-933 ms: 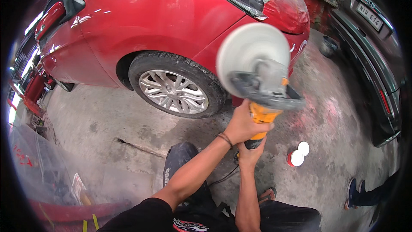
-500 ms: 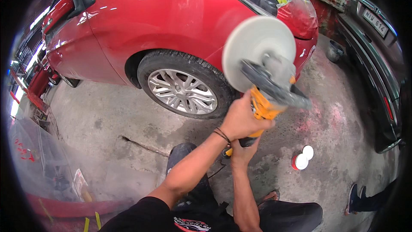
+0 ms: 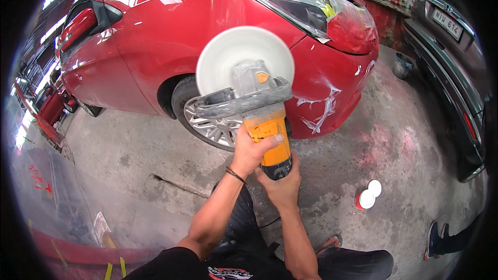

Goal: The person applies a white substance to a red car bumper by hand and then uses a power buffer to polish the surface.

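Both my hands hold a yellow and black power polisher (image 3: 268, 134) with a large white round pad (image 3: 215, 57) and a grey loop handle. My left hand (image 3: 250, 150) wraps the yellow body, thumb across its top. Lower down, my right hand (image 3: 282, 184) grips the black rear end. The polisher points away from me, in front of the red car's (image 3: 155, 46) fender and front wheel (image 3: 210, 124); whether the pad touches the paint I cannot tell. White smears (image 3: 324, 106) of paste mark the bumper to the right of the pad.
Clear film and yellow tape cover part of the headlight (image 3: 295, 8). An open red tin (image 3: 365, 199) with a white lid lies on the concrete at right. A dark car (image 3: 451, 72) and a bucket (image 3: 402, 66) stand farther right. Someone's shoes (image 3: 431, 238) show at lower right.
The polisher has swung left and turned more upright, from near the bumper to over the fender and wheel. Both hands moved left with it, still gripping. The bumper's white smears have come into sight.
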{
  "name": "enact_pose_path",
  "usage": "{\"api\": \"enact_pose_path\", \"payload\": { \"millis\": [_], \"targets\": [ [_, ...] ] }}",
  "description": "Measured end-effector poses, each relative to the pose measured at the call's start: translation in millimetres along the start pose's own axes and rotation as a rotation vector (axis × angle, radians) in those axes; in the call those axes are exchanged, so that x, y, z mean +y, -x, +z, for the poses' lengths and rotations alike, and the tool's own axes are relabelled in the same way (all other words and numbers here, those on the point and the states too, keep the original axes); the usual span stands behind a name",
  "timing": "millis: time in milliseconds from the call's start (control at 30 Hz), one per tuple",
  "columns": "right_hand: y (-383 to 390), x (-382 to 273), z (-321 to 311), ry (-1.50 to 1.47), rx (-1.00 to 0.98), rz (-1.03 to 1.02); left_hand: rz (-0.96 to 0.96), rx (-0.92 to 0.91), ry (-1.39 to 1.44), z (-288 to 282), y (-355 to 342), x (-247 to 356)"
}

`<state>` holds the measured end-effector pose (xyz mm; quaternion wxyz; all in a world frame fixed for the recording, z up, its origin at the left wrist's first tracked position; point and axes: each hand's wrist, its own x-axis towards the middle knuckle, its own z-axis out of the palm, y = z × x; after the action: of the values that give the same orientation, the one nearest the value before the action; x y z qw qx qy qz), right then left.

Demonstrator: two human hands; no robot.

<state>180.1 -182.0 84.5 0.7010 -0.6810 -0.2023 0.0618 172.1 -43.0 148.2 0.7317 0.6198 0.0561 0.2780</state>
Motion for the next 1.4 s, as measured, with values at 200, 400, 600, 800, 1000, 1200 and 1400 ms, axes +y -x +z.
{"api": "enact_pose_path", "payload": {
  "millis": [200, 400, 600, 800, 1000, 1200, 1400],
  "targets": [
    [-4.2, 27.0, -15.7, -0.109, 0.166, -0.089, -0.005, -0.169, -0.045, 45.2, -23.5, -5.3],
    [7.5, 46.3, -11.1, -0.319, 0.204, 0.124, -0.047, -0.221, -0.507, 62.8, -21.3, -21.9],
    [31.8, 76.8, 12.5, -0.533, 0.222, 0.301, -0.123, -0.265, -0.755, 51.9, -8.2, -50.8],
    [12.0, 91.7, 7.1, -0.159, 0.199, -0.008, 0.066, -0.183, -0.408, 24.8, -0.5, -48.3],
    [-4.7, 39.6, 3.5, 0.099, -0.016, 0.032, -0.056, 0.023, 0.107, -7.8, 9.8, -30.5],
    [14.0, 84.8, -10.2, 0.200, 0.061, -0.026, -0.113, -0.022, 0.171, -14.8, 33.4, -85.9],
    [-0.4, 76.7, -40.9, 0.226, 0.129, -0.043, -0.102, -0.084, 0.221, 14.4, 14.7, -89.1]
  ]
}}
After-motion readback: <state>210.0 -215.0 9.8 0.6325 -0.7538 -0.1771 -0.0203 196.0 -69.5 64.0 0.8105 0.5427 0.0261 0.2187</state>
